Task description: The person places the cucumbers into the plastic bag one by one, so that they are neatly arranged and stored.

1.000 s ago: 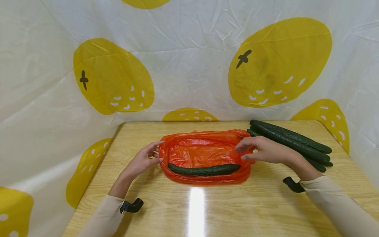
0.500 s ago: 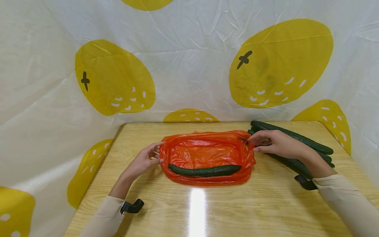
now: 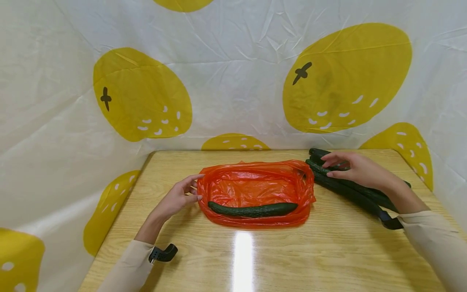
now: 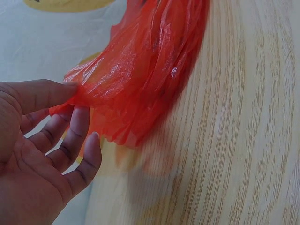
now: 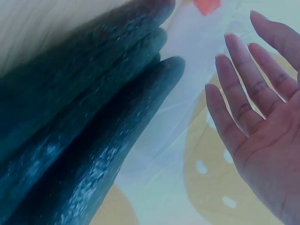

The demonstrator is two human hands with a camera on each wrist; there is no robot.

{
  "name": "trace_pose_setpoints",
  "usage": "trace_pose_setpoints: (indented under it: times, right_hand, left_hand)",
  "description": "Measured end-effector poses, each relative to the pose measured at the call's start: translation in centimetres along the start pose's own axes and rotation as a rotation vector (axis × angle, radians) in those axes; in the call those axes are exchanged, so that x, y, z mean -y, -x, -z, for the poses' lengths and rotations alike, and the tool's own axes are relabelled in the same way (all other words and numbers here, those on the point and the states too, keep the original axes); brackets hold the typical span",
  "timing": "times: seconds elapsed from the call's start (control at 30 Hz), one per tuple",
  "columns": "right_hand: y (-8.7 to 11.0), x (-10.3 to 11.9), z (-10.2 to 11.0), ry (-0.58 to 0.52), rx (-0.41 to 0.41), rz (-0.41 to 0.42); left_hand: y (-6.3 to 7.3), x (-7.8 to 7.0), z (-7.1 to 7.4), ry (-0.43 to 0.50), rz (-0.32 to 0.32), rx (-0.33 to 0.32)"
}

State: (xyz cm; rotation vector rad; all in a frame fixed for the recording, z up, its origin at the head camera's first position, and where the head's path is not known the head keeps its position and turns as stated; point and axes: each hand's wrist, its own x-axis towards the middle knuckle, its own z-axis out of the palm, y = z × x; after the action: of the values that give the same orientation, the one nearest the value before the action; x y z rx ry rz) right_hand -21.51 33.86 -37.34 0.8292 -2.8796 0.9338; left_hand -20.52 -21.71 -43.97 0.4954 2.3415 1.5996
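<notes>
A red plastic bag (image 3: 251,188) lies on the table with its mouth spread wide, facing up. Along its near side, inside, rests one dark green cucumber (image 3: 253,210). My left hand (image 3: 178,198) holds the bag's left end; in the left wrist view the thumb lies on the red plastic (image 4: 140,70) and the index fingertip is hidden behind it. To the right of the bag is a pile of several cucumbers (image 3: 346,194). Over that pile hovers my right hand (image 3: 361,172), fingers spread and nothing held; the right wrist view shows its bare palm beside the cucumbers (image 5: 93,140).
The wooden table (image 3: 204,259) carries a bright strip of reflected light in front of the bag. Behind it and on both sides hangs a white sheet (image 3: 233,89) with yellow fruit prints. A black wrist strap (image 3: 163,253) sits on the left forearm.
My right hand has left the bag's right end and moved right, over the cucumber pile. The left hand, the bag and the cucumber inside have stayed in place.
</notes>
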Motion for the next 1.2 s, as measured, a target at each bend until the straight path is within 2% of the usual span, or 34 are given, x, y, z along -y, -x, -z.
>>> trace_pose_setpoints:
  times: [0.13, 0.47, 0.7, 0.93, 1.2]
  right_hand:
    - [0.3, -0.8, 0.4, 0.009, -0.014, 0.015]
    - [1.5, -1.8, 1.2, 0.096, -0.024, -0.029]
    - [2.2, -2.7, 1.4, 0.112, -0.017, -0.071]
    - [2.8, -3.4, 1.4, 0.162, -0.03, -0.082]
    - [3.4, -4.2, 1.3, 0.168, -0.029, -0.108]
  left_hand:
    - [0.0, -0.1, 0.1, -0.004, -0.005, 0.001]
    - [0.0, 0.0, 0.1, 0.007, 0.009, -0.001]
    - [0.0, 0.0, 0.1, 0.008, 0.008, -0.002]
    - [0.0, -0.1, 0.1, 0.0, -0.007, 0.011]
    - [0.0, 0.1, 0.3, -0.023, -0.009, 0.009]
